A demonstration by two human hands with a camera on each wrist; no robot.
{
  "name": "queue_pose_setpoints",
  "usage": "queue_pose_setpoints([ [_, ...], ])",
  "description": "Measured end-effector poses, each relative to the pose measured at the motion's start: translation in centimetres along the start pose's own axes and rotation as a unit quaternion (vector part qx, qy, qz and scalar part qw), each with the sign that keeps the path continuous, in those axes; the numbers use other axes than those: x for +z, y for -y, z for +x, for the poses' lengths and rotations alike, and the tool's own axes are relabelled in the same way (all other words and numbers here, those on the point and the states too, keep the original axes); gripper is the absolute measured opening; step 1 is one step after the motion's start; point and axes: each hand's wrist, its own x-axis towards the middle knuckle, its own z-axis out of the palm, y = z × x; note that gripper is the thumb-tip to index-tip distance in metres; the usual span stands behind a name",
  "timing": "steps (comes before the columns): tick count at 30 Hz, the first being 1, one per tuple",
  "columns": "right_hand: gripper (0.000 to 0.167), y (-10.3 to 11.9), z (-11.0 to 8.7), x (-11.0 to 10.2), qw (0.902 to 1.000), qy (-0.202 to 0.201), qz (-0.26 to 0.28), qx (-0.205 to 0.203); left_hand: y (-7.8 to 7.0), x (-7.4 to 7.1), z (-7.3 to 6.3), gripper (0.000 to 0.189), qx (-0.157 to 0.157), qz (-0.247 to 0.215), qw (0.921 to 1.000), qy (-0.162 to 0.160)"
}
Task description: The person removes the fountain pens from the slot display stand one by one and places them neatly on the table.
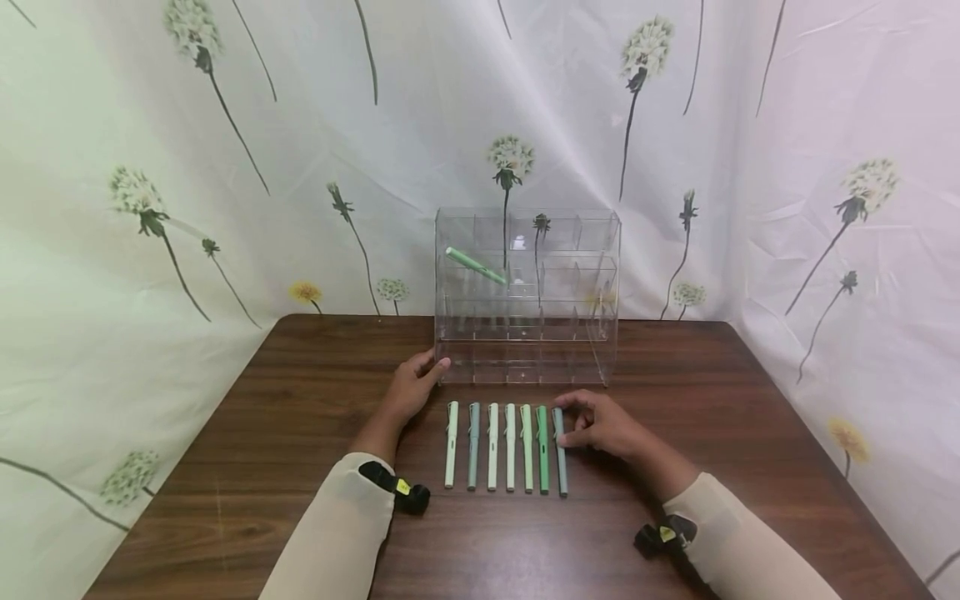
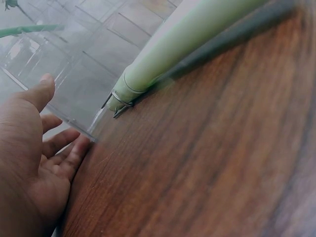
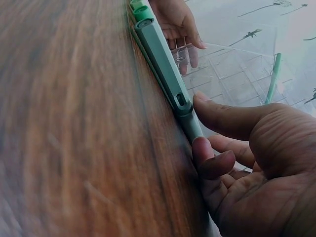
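Note:
A clear plastic tiered rack (image 1: 525, 362) with divided compartments stands at the back of the table. My left hand (image 1: 414, 385) is at its lower left edge, thumb raised and fingers loosely extended against the side in the left wrist view. Several pens lie in a row before the rack, from a pale green pen (image 1: 452, 446) to a bright green pen (image 1: 543, 450). At the row's right end, my right hand (image 1: 603, 423) pinches a grey-teal pen (image 3: 163, 66) near its clip end, thumb and fingers about it. That pen still lies along the table.
A light green pen (image 1: 476, 265) rests slanted in an upper left part of the rack. The brown wooden table (image 1: 247, 467) meets a white curtain (image 1: 420, 125) printed with dandelions at the back and sides.

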Motion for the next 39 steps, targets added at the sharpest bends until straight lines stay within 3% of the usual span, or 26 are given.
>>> queue_pose_setpoints([
  [21, 0.061, 0.4, 0.1, -0.2, 0.9995, -0.003, 0.027, -0.017, 0.2, 0.1, 0.0, 0.066, 0.005, -0.001, 1.0, -0.006],
  [39, 0.057, 2.2, 0.3, -2.1, 0.9976, -0.063, 0.01, 0.026, -0.3, -0.1, -0.1, 0.065, -0.003, -0.004, 1.0, 0.001],
])
